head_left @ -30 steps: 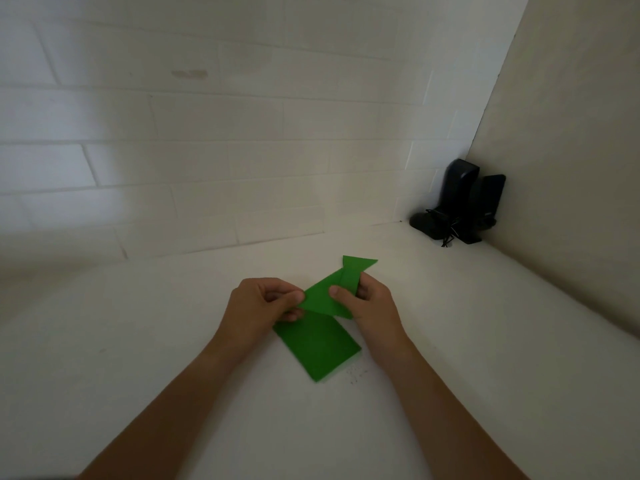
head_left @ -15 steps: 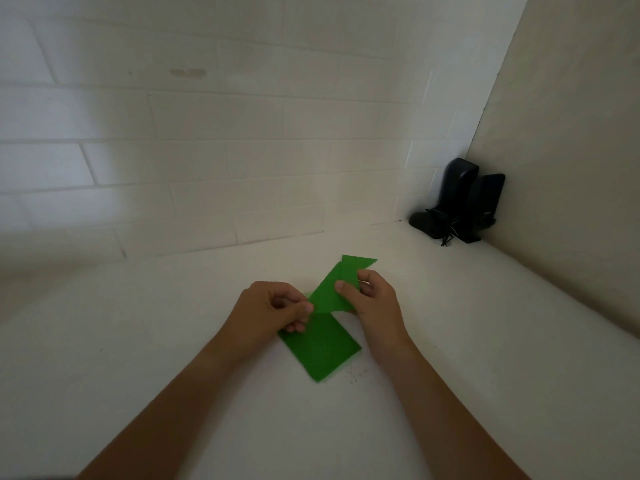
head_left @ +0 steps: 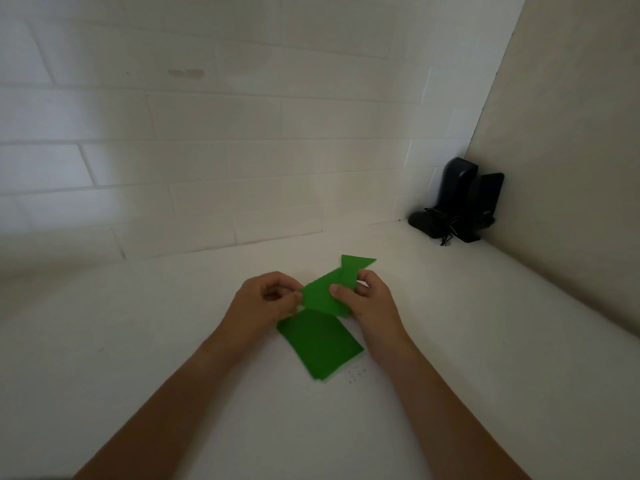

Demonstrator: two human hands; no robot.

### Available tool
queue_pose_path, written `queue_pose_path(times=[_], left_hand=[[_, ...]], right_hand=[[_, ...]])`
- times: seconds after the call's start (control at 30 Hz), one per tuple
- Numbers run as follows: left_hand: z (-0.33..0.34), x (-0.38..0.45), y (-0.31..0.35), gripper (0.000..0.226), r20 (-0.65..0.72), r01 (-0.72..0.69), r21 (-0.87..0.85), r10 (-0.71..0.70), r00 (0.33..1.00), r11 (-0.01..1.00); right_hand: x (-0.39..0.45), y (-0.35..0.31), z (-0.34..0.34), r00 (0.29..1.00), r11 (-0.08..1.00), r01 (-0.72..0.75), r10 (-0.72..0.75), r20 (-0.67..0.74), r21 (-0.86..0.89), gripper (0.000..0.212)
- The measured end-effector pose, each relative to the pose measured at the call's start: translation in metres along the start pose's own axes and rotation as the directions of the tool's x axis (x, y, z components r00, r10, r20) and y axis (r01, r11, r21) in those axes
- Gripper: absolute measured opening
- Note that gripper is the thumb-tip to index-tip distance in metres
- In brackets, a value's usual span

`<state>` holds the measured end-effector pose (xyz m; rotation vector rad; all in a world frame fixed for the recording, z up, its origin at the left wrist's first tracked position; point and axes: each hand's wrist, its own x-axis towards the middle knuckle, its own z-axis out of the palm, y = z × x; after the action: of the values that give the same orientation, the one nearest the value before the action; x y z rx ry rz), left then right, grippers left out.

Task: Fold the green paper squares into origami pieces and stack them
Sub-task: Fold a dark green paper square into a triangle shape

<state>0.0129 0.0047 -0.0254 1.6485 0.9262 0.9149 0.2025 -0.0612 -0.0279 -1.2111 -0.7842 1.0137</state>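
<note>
White table (head_left: 138,341) by a tiled wall holds flat green paper squares (head_left: 320,344) at six o'clock, while left hand (head_left: 263,303) and right hand (head_left: 372,304) pinch one half-folded green paper piece (head_left: 323,294), which probably needs pressing flat next.

We lose both forearms at the bottom edge. The right hand (head_left: 372,303) covers part of the held green piece (head_left: 323,296). Specks (head_left: 356,374) on the table (head_left: 138,341) are too small to identify.
</note>
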Motion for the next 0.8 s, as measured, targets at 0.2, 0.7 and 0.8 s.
queue_pose_path(times=[0.2,0.7,0.8], left_hand=[[-0.002,0.004,0.002,0.017,-0.214,0.000,-0.303,-0.068,0.974,0.953],[0.004,-0.003,0.004,0.005,0.030,0.023,-0.190,-0.018,0.999,0.981],[0.005,-0.005,0.004,0.010,0.155,0.022,-0.133,-0.002,0.988,0.991]], right_hand=[[-0.004,-0.002,0.001,0.980,0.966,-0.026,0.076,0.186,-0.256,0.030],[-0.002,0.004,0.003,0.985,0.961,0.086,-0.042,0.170,-0.263,0.014],[-0.002,0.004,0.002,0.980,0.957,0.129,-0.083,0.179,-0.259,0.016]])
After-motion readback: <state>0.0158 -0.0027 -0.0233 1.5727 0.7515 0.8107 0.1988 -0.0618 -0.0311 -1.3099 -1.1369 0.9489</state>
